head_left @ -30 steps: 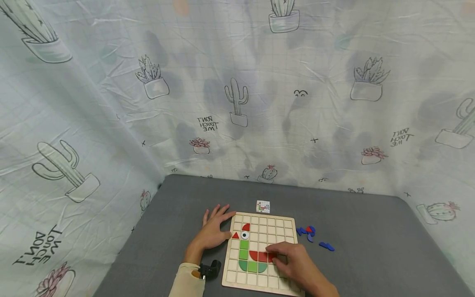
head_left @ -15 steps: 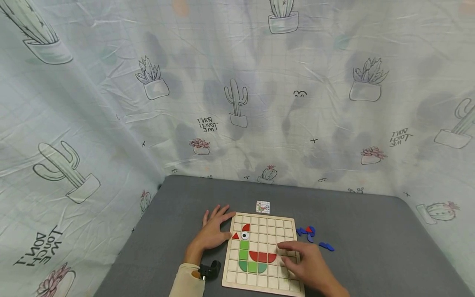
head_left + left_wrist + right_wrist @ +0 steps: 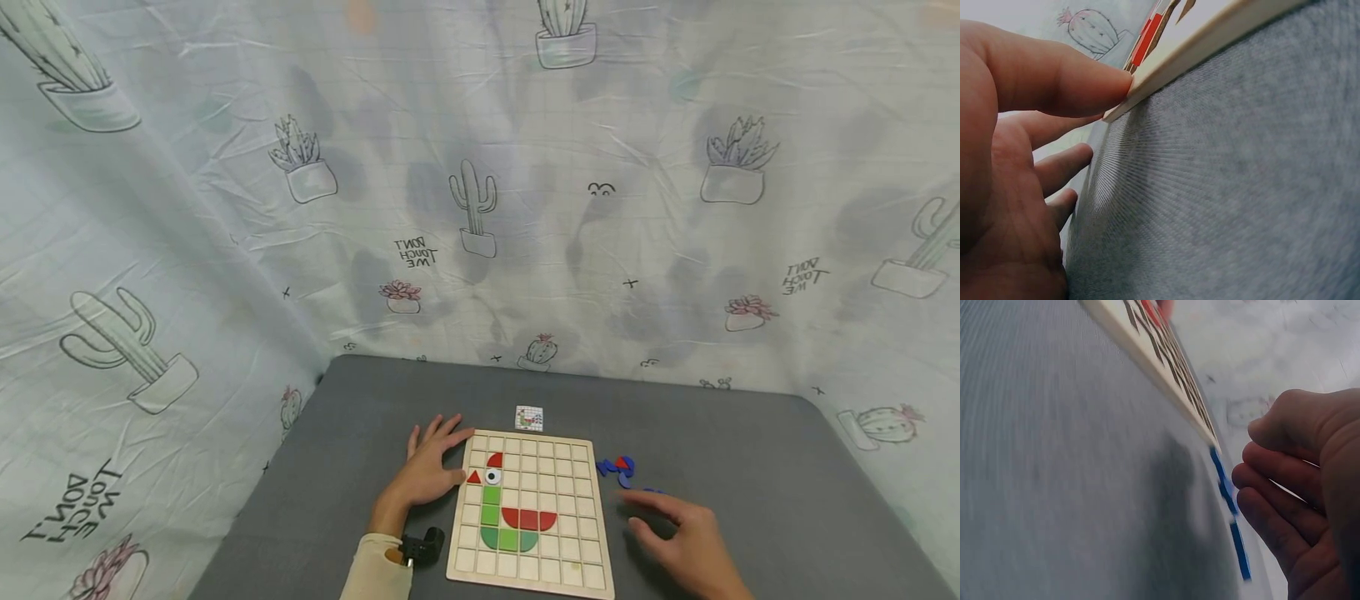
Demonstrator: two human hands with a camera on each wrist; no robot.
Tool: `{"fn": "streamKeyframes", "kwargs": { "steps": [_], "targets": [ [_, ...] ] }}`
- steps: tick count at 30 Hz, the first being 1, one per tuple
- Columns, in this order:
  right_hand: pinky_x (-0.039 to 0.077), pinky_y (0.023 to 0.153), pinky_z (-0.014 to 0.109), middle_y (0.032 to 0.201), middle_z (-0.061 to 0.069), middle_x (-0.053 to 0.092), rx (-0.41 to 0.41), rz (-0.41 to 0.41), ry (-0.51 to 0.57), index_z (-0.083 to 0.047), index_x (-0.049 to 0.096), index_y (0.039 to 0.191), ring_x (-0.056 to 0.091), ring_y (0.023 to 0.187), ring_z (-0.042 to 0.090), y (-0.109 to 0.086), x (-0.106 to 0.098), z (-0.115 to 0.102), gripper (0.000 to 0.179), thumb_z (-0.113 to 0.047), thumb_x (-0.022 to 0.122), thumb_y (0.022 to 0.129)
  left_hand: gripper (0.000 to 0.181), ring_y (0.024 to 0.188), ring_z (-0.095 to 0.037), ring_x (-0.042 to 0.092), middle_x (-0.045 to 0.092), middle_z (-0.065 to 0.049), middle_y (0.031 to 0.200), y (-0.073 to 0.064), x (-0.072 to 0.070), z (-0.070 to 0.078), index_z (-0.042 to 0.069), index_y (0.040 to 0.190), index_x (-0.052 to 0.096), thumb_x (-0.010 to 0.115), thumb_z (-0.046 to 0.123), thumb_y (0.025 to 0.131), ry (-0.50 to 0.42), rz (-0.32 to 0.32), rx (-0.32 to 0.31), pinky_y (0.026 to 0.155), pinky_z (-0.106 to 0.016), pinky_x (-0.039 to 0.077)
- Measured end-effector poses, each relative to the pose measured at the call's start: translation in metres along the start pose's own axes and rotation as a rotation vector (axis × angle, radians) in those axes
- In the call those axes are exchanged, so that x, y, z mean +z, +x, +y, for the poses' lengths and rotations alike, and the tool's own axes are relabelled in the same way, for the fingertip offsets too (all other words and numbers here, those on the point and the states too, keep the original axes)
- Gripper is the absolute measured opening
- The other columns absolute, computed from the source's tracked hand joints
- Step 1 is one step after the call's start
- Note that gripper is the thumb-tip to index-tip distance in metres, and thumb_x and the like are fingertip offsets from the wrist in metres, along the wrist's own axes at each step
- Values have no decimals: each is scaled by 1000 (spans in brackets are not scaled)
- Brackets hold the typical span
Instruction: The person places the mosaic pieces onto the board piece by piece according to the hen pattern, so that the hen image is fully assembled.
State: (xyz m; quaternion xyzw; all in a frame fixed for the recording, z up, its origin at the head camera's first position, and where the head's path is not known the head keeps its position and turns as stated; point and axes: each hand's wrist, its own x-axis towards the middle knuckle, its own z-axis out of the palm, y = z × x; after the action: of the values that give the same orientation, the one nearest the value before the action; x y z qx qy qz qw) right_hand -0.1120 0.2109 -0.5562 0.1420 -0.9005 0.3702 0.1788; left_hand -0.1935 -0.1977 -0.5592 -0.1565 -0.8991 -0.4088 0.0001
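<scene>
The small heap of flat, dark blue pieces [image 3: 626,478] lies at about half past ten from the person's right hand [image 3: 686,542], just beside the pale wooden grid board [image 3: 551,546] at its two o'clock. It spreads widest from nine to three. The right hand is nearer and fairly wide — thumb and pointing finger apart, nothing held. The left hand [image 3: 426,473] has spread fingers touching the board's edge at ten o'clock. Another blue piece [image 3: 654,490] peeks past the pointing finger — mostly hidden. In the heap, a red wedge [image 3: 622,462] shows against round blue
</scene>
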Motion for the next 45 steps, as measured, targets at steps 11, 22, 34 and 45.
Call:
{"fn": "streamKeyframes", "kwargs": {
  "steps": [11,22,34,45],
  "targets": [
    [55,79,6,104,-4,85,99,43,-117,-19,86,110,73,98,-6,-7,-28,22,34,-5,95,80,69,168,-50,17,38,-21,175,-3,-1,-1,8,155,63,76,3,87,-3,1,-5,131,-74,-6],
    [52,79,2,102,-7,85,113,45,-126,-19,86,109,76,94,-3,-1,-31,31,29,-8,93,84,70,168,-50,16,38,-22,176,-3,-1,0,9,156,62,76,3,88,-1,-4,-5,131,-74,-6],
    [43,82,-3,97,-7,85,40,131,-186,-21,86,106,76,90,-2,8,-22,41,36,-7,99,75,70,167,-51,17,38,-22,175,-2,-1,2,8,156,62,76,2,87,5,1,-3,131,-74,-5],
    [45,83,-1,94,-9,84,-21,166,-184,-20,86,104,77,89,1,16,-13,43,43,6,96,70,69,167,-52,18,38,-23,175,-2,-3,6,8,155,63,76,2,87,5,-2,-4,131,-74,-5]
  ]
}}
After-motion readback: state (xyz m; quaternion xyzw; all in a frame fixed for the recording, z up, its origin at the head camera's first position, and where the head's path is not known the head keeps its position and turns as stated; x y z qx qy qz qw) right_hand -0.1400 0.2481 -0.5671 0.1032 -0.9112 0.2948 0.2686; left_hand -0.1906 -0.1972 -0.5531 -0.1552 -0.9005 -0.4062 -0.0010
